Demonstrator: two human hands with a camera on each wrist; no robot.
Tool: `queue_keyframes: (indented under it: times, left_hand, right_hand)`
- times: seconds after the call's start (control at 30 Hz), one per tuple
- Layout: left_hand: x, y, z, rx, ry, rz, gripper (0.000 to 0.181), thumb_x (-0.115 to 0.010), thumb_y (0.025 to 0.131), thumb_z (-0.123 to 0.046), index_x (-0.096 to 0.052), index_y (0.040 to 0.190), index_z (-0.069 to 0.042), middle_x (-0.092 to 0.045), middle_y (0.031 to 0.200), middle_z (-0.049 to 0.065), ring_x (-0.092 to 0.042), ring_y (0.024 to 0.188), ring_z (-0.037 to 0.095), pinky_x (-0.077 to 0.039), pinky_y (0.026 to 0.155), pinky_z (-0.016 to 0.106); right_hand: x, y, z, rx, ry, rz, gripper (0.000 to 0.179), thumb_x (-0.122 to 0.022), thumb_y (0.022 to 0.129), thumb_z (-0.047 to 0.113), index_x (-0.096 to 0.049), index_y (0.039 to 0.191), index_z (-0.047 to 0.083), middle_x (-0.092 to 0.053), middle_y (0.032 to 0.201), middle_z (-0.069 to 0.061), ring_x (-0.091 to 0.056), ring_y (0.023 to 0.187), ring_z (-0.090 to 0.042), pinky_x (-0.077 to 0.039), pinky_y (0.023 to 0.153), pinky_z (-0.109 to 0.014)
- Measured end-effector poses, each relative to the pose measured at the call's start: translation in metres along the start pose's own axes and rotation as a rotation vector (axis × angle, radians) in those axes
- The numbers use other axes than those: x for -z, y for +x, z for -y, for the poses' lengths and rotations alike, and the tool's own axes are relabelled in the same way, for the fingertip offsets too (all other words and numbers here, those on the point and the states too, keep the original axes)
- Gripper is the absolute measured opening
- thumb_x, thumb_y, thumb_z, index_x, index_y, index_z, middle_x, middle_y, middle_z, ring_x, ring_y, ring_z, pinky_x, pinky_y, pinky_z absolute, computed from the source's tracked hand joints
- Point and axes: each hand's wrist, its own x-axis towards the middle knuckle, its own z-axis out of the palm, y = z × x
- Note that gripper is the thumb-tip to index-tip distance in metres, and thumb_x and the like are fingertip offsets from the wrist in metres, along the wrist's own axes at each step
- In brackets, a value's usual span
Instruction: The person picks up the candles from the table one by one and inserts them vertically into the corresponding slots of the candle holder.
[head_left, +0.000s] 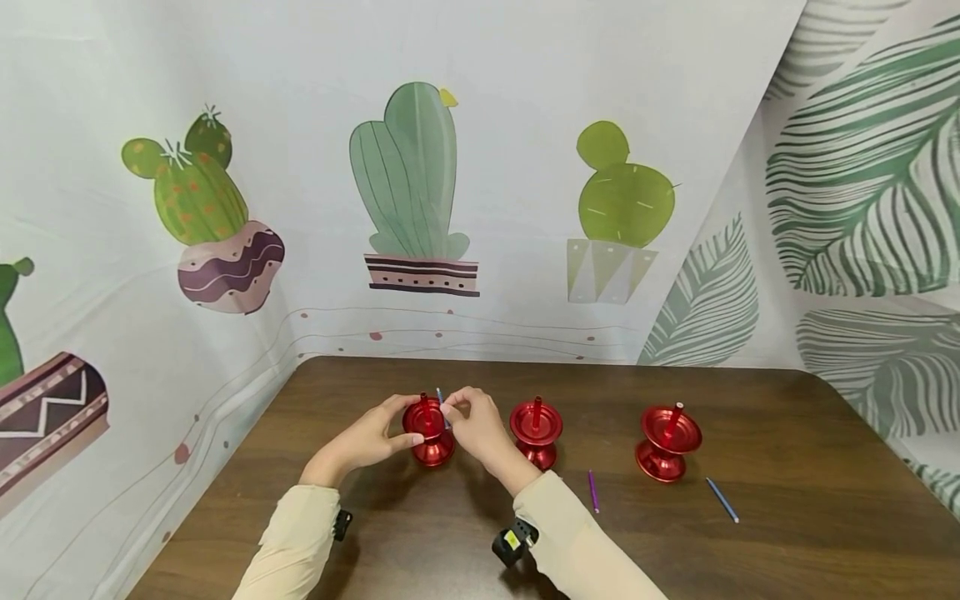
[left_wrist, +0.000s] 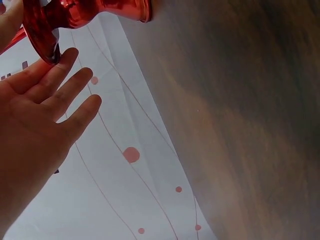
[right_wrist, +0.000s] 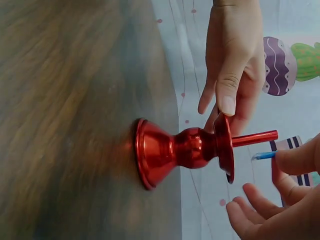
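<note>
Left red holder: one, glossy metallic, with flared foot, waisted stem, shallow dish and upright tube; standing on the brown wood-grain desk, at the left of a row of three. Left hand: at that holder's left side, thumb at the near edge of the dish and fingers at the far edge, gripping it between them. Right hand: at the same holder's right side, thumb and finger pinched together on a slim blue stick, remaining fingers spread apart; the stick lies just beside the tube, its lower end below the tube's top and above the dish. Middle red holder: one, same pattern, upright, near the right hand. Right red holder: one, same pattern, upright, well apart from the other two, a pale tip showing at the top of its tube. Purple stick: one, lying on the desk between the middle and right holders, nearer the viewer. Second blue stick: one, lying aslant to the right of the right holder. Sleeves: two, cream. Backdrop: white cloth behind the desk, printed with potted cacti.
</note>
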Motion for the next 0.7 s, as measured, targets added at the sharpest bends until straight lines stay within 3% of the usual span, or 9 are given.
queue_keyframes:
  times: [0.17, 0.33, 0.57, 0.7]
  left_hand:
    - [-0.001, 0.000, 0.001, 0.004, -0.001, 0.001, 0.063, -0.066, 0.077, -0.035, -0.041, 0.128, -0.008, -0.048, 0.122, 0.005, -0.043, 0.116, 0.024, -0.033, 0.096, 0.046]
    - [-0.001, 0.000, 0.001, -0.012, -0.004, -0.004, 0.063, -0.066, 0.078, -0.034, -0.041, 0.128, -0.006, -0.048, 0.122, 0.007, -0.043, 0.115, 0.024, -0.033, 0.096, 0.046]
    - [0.000, -0.001, 0.001, -0.024, -0.004, -0.004, 0.063, -0.066, 0.078, -0.033, -0.040, 0.129, -0.006, -0.048, 0.121, 0.007, -0.043, 0.116, 0.024, -0.033, 0.096, 0.046]
    - [0.001, 0.000, 0.002, -0.037, 0.000, -0.002, 0.063, -0.066, 0.078, -0.033, -0.040, 0.129, -0.005, -0.048, 0.121, 0.007, -0.043, 0.116, 0.024, -0.034, 0.096, 0.045]
  right_hand:
    - [-0.008, 0.011, 0.004, -0.045, 0.134, -0.004, 0.005, -0.060, 0.084, 0.015, -0.061, 0.084, 0.010, -0.060, 0.087, -0.002, -0.052, 0.092, -0.018, -0.039, 0.083, -0.040]
    - [-0.013, 0.020, 0.010, -0.048, 0.233, -0.063, 0.006, -0.061, 0.083, 0.016, -0.062, 0.085, 0.010, -0.059, 0.089, -0.001, -0.052, 0.091, -0.016, -0.038, 0.084, -0.039]
    - [-0.020, 0.027, 0.012, 0.039, 0.271, -0.110, 0.006, -0.061, 0.083, 0.018, -0.062, 0.086, 0.013, -0.056, 0.099, 0.003, -0.052, 0.094, -0.012, -0.035, 0.089, -0.038]
    - [-0.022, 0.027, 0.011, 0.121, 0.285, -0.106, 0.005, -0.059, 0.085, 0.016, -0.061, 0.087, 0.012, -0.055, 0.105, 0.002, -0.051, 0.096, -0.013, -0.041, 0.085, -0.035]
